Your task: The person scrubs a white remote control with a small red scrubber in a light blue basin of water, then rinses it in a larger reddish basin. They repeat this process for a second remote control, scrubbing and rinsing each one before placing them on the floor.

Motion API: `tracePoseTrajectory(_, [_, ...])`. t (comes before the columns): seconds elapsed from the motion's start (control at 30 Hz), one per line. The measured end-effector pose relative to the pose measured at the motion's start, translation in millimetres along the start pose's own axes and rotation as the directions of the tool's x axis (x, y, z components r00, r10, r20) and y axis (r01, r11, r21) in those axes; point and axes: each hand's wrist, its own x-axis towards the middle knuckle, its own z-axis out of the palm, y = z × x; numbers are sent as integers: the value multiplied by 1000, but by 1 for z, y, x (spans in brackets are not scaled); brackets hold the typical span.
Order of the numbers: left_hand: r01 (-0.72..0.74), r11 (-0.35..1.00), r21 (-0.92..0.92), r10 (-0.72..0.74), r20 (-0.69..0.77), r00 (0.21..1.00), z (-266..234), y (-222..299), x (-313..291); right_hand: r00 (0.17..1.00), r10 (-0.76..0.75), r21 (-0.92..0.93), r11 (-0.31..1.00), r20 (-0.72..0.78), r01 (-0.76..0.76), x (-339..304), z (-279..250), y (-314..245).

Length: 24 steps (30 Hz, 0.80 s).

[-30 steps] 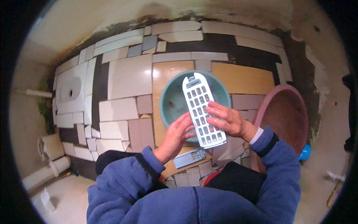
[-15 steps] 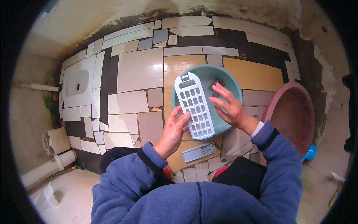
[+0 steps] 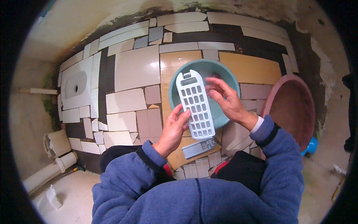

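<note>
Person seen from above. Both arms are clad in a blue fleece jacket with dark ribbed cuffs; a pale inner cuff shows at the right wrist (none is visible at the left). The left hand and right hand are bare. Dark trousers cover the knees.

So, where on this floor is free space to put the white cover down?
The big pale tiles between the teal basin and the floor drain are bare. Near the knees it is crowded: the grey remote, the basin and the pink tub.
</note>
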Motion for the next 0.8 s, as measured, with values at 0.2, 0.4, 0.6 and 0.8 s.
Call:
tracePoseTrajectory(0.2, [88, 994, 70, -93, 82, 992, 12, 9, 0, 981, 164, 230, 956, 104, -184, 22, -5, -11])
tracePoseTrajectory(0.4, [179, 982, 65, -186, 115, 976, 16, 15, 3, 966, 258, 258, 933, 3, -250, 35, -12, -5])
tracePoseTrajectory(0.6, [145, 983, 108, -155, 93, 984, 19, 7, 0, 938, 342, 275, 909, -65, -313, 30, -22, 1])
tracePoseTrajectory(0.8, [115, 984, 139, -124, 62, 990, 17, 5, -1, 940, 335, 255, 917, -69, -308, 29, -21, 5])
